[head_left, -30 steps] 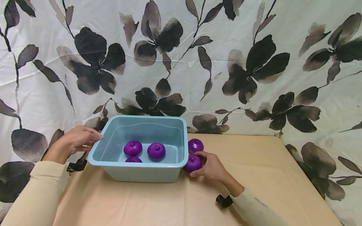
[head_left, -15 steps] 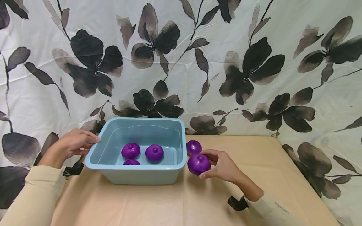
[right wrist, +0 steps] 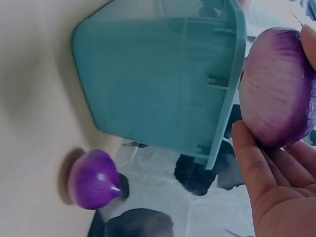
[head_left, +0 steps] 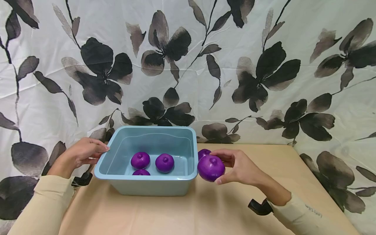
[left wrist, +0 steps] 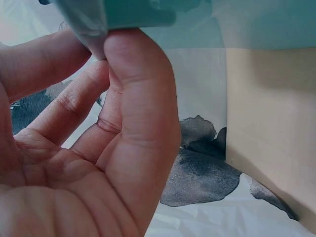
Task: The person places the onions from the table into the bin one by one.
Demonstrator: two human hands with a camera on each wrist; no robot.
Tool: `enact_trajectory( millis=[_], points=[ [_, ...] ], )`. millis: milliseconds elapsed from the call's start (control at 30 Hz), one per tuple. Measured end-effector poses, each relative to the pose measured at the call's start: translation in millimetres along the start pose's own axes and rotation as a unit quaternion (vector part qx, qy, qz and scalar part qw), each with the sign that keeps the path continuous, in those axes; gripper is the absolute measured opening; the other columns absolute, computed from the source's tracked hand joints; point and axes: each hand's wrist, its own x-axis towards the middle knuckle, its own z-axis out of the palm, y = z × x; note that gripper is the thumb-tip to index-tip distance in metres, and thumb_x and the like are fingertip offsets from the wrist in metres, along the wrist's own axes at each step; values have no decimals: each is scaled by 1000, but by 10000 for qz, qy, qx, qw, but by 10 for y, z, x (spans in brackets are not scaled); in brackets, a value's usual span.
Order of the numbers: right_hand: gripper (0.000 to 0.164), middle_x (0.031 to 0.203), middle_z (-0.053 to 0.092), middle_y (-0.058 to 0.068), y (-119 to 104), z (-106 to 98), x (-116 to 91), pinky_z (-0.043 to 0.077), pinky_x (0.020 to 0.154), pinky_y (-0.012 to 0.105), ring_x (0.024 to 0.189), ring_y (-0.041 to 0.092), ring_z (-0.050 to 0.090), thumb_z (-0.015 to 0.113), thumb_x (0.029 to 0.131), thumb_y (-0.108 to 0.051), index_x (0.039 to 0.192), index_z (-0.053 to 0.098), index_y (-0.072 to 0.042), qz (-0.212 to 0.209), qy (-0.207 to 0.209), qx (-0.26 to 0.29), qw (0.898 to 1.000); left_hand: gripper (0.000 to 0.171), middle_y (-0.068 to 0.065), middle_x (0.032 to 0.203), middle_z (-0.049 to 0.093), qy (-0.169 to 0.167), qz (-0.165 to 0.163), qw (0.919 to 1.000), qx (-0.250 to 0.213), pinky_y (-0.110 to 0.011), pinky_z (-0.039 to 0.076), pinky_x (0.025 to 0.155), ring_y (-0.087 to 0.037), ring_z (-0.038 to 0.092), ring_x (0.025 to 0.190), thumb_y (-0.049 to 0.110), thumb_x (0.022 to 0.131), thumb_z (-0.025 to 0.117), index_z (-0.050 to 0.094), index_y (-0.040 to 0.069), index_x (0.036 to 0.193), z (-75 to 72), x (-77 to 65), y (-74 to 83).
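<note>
A light blue plastic tub [head_left: 147,192] stands on the table with three purple onions inside, one of them an onion [head_left: 164,163] on the right. My left hand [head_left: 83,153] pinches the tub's left rim between thumb and fingers, which the left wrist view shows close up. In my right hand [head_left: 241,166] is a purple onion [head_left: 211,167], held between thumb and fingers just outside the tub's right rim and raised off the table. Behind it, partly hidden in the head view, another onion [right wrist: 94,179] lies on the table beside the tub.
A tan covering lies over the table [head_left: 264,156]. White cloth [head_left: 217,19] with dark printed flowers hangs behind the table and along its right side. Each wrist carries a black camera, one being the right wrist camera [head_left: 260,207].
My right hand has lifted the onion from the table beside the tub and shifted it a little right and up. My left hand stays on the rim.
</note>
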Motion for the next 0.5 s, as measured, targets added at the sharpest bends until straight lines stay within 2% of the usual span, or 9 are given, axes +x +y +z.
enact_trajectory(
  millis=[133,300,500],
  points=[
    [77,133,70,14,-80,-20,133,57,100,26,118,15,72,96,70,-12,138,62,-1,-260,-368,104,9989,11,6,84,71,48,-4,10000,-57,-30,62,71,-9,70,79,17,99,67,76,12,96,1,-16,-3],
    [80,136,70,10,-158,1,342,56,102,27,120,16,71,96,71,-15,142,61,-5,-203,-770,107,9968,12,5,85,70,108,-29,9999,22,-29,61,69,-8,70,78,19,97,68,76,9,97,-16,-35,2],
    [78,135,68,12,-232,17,606,58,101,29,120,25,71,96,68,-7,139,63,-8,-283,-1268,269,9912,13,5,86,70,93,-11,10000,-3,-28,61,68,-7,70,77,20,95,69,76,9,97,33,7,19]
  ],
)
